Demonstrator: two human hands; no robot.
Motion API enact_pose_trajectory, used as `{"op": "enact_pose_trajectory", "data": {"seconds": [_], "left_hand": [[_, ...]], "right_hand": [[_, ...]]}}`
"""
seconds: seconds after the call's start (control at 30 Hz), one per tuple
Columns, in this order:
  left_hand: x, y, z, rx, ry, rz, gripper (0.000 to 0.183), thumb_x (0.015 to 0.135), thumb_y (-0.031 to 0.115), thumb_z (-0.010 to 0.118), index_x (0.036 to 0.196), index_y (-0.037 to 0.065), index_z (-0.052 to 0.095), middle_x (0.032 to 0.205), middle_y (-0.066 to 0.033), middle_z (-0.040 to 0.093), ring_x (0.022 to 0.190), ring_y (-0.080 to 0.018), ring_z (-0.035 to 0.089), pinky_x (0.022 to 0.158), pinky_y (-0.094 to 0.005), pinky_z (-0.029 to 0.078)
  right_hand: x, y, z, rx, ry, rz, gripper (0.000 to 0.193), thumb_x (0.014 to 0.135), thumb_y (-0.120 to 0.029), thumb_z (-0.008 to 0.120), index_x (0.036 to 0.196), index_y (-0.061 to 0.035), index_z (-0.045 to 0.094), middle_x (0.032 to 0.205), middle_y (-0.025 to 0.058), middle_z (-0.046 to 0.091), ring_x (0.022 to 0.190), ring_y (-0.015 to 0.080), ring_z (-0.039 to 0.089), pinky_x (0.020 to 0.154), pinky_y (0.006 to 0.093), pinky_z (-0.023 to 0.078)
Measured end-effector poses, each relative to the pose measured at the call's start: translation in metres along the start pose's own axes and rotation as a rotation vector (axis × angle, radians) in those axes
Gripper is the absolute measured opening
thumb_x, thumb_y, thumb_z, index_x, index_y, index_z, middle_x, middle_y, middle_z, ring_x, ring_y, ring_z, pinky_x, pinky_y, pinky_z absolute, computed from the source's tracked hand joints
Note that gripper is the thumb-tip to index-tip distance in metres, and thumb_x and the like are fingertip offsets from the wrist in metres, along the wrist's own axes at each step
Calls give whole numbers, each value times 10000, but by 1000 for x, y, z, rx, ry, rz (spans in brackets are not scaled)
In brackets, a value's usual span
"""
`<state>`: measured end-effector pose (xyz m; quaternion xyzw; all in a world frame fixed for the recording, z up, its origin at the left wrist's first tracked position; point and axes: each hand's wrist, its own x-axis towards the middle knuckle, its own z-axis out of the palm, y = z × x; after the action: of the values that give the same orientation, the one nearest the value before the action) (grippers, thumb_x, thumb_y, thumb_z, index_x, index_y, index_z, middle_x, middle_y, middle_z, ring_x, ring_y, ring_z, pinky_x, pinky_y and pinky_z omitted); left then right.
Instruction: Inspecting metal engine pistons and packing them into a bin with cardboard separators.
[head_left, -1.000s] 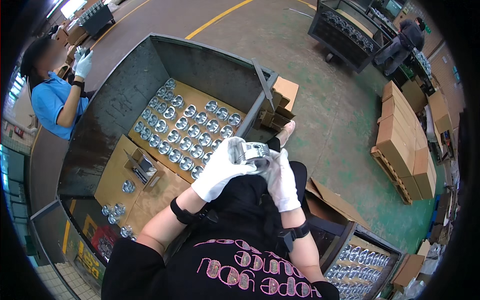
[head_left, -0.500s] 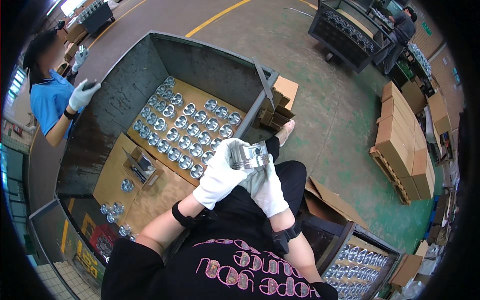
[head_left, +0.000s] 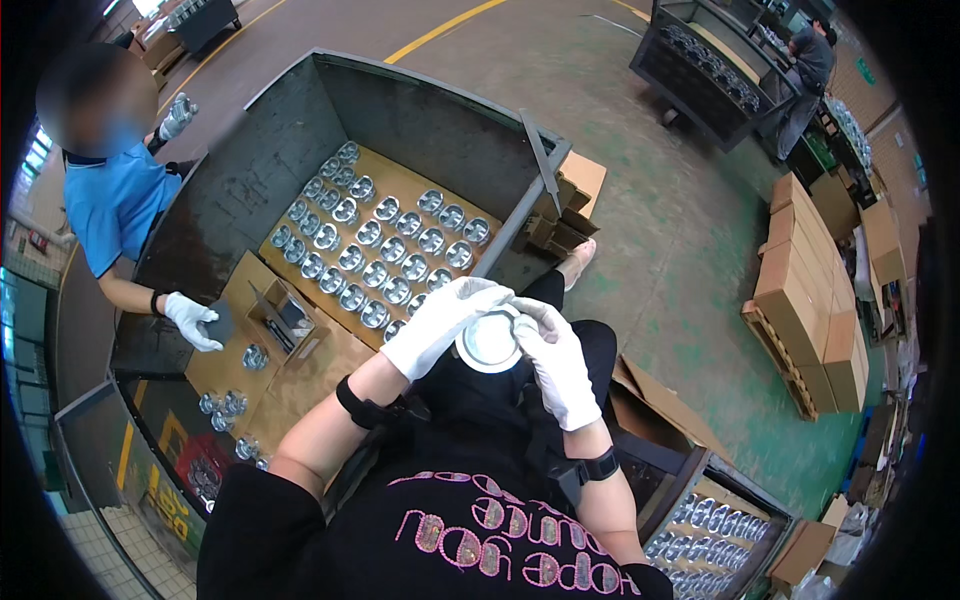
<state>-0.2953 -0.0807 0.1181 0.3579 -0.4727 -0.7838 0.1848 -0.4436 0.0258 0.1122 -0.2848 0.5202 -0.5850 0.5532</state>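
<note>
A shiny metal piston [head_left: 489, 342] is held above my lap, its round flat crown turned up toward me. My left hand [head_left: 440, 325], in a white glove, grips its left and upper edge. White-gloved too, my right hand [head_left: 556, 362] has its fingers on the piston's upper right rim. Beyond my hands, rows of similar pistons [head_left: 375, 273] stand on a brown sheet inside a large dark metal bin [head_left: 425, 125]. The lower side of the held piston is hidden from view.
Across the bin's left wall, a co-worker in a blue shirt [head_left: 125, 200] holds a dark round object [head_left: 219, 322] in a gloved hand. A small cardboard box [head_left: 290, 325] sits near several loose pistons. More pistons [head_left: 710, 535] fill a bin at lower right. Stacked cartons [head_left: 810, 300] stand on a pallet.
The piston has turned from side-on to crown facing me, and my right fingers have shifted to its upper rim. The co-worker's nearer hand has come down inside the bin with the dark object.
</note>
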Motion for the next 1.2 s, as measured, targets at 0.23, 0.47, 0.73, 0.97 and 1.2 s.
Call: {"op": "enact_pose_trajectory", "data": {"seconds": [0.23,0.47,0.73,0.97,1.2], "left_hand": [[-5,-6,0,314,39,-72,598,861,411,703,1267,5,532,1125,-68,622,978,-108,583,780,-265,498],[-2,-20,0,337,-7,-67,468,912,328,669,1239,9,567,1085,-46,634,946,-95,580,795,-250,493],[-13,7,37,725,321,252,504,753,284,818,1080,-9,572,1007,-99,619,927,-178,616,794,-299,504],[-16,9,48,894,384,693,522,641,215,845,1043,22,575,1116,-147,564,984,-299,620,812,-360,518],[-14,-2,36,928,411,703,535,646,166,840,1074,17,555,1099,-152,560,992,-307,607,835,-366,505]], "right_hand": [[6,10,-3,179,230,-75,311,917,-115,652,1182,-1,537,1008,51,637,843,71,587,700,207,481],[7,17,-10,183,339,-97,233,927,-138,645,1096,-15,542,961,38,616,812,72,593,723,212,499],[11,21,-5,551,209,-36,327,995,-324,513,1179,-53,506,1108,68,594,1006,172,597,832,327,520],[8,34,-7,1073,-152,339,477,1005,-464,397,1237,-85,572,1155,52,654,1038,201,631,840,359,514],[9,11,13,857,-50,184,489,1003,-465,411,1297,-82,493,1278,107,576,1121,249,584,897,405,513]]}}
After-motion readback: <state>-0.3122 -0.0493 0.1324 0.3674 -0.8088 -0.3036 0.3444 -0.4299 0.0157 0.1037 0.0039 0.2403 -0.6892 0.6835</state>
